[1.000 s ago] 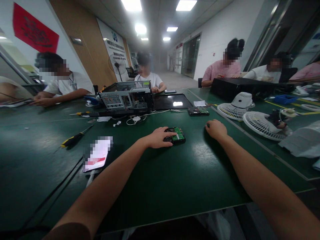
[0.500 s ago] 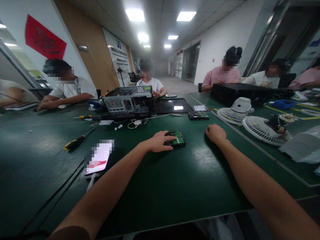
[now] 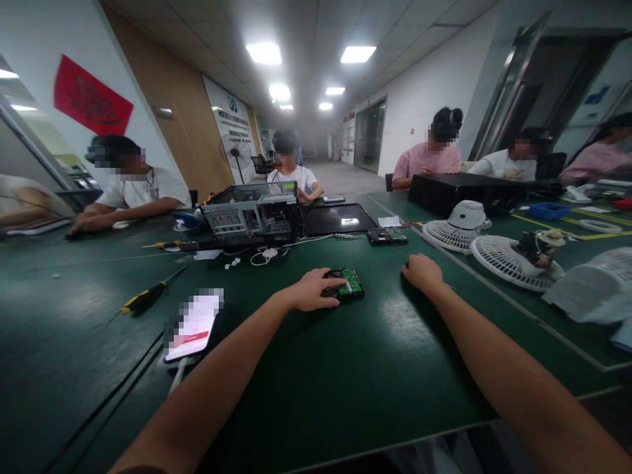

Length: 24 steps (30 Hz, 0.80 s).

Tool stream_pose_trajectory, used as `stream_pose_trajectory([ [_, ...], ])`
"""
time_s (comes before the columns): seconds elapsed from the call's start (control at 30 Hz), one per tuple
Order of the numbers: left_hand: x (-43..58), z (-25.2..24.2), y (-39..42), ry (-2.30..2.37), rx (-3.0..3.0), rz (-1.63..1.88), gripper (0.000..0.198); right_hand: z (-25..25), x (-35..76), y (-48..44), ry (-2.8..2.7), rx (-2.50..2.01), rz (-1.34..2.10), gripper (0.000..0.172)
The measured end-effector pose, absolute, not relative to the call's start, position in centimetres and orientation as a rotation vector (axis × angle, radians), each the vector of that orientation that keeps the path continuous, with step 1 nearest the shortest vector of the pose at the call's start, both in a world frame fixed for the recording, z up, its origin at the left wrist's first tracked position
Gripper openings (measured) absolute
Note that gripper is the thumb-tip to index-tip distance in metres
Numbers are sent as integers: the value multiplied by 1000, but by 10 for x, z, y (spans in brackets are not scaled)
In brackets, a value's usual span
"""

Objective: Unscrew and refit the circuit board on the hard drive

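A hard drive (image 3: 350, 282) lies on the green tabletop with its green circuit board facing up. My left hand (image 3: 316, 289) is on its left part, index finger stretched across the board, thumb along the near edge and other fingers at the far side. To the right, my right hand (image 3: 423, 273) rests on the table, fingers curled in. A dark end shows at its left and a thin tip behind the wrist, but what it holds is mostly hidden. Farther back lies a second hard drive (image 3: 388, 236).
An opened computer case (image 3: 247, 220) stands beyond my left hand, beside a black panel (image 3: 338, 219). A screwdriver (image 3: 145, 296) and a phone (image 3: 193, 329) lie to the left. Fan parts (image 3: 457, 230) line the right. Several people sit around the table.
The whole view has tilted slightly, so the table sits lower in the picture. Both hands keep about the same places and the hard drive stays under my left hand.
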<state>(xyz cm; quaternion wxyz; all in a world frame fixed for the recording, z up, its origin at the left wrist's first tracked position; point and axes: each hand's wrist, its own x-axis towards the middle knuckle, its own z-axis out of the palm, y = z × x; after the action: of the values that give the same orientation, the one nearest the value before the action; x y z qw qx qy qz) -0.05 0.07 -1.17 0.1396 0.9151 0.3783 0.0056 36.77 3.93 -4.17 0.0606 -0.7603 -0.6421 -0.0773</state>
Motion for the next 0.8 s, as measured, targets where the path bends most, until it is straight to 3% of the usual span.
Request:
stream_pose_trajectory([
  [0.3, -1, -12, 2, 1098, 2662, 3, 73, -22, 339, 24, -1992, -2118, -272, 30],
  [0.57, -1, -18, 4, 1092, 2686, 57, 70, -11, 265, -11, -2307, -1314, -110, 19],
  [0.8, -2, -24, 8, 1047, 2702, 119, 72, -15, 240, -30, -2446, -1174, -35, 14],
])
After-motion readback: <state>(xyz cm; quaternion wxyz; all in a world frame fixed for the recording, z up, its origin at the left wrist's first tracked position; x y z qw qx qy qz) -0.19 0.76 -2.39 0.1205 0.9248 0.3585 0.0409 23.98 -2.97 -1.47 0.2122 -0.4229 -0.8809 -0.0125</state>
